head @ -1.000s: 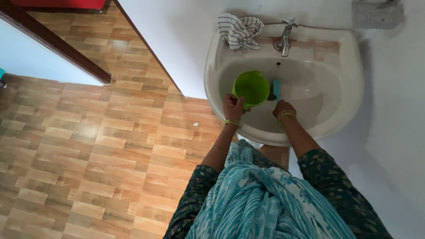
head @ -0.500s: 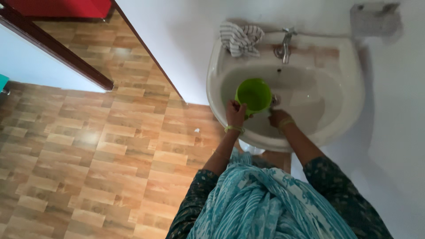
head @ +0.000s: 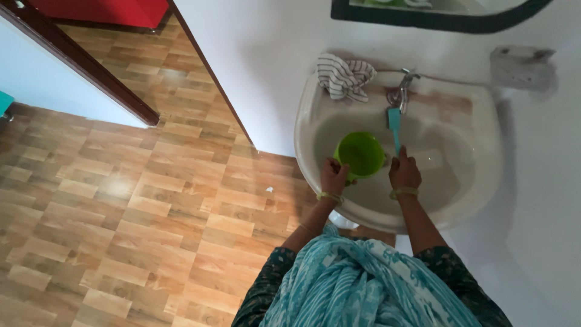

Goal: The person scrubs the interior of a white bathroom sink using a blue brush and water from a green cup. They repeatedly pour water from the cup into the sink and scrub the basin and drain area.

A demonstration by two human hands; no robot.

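While the left hand (head: 334,177) grips the near rim of a green plastic mug (head: 361,154), the mug sits low inside the white washbasin (head: 484,175), its open mouth tipped toward the camera, which seems to keep the inside reachable. At about three o'clock from the mug, the right hand (head: 404,172) is closed around the lower end of a teal brush (head: 394,124), whose handle stands up toward twelve o'clock so its flat head rises just under the tap (head: 404,91). Holding both over the bowl would let any drips fall into the basin. A striped cloth (head: 344,75) lies bunched on the basin's rim at eleven o'clock, well apart from the hands. A white wall fitting (head: 521,65) sits at two o'clock, a dark-framed mirror (head: 448,18) above. Wood-pattern floor (head: 121,212) spreads to nine o'clock. Nothing lies between brush and mug.
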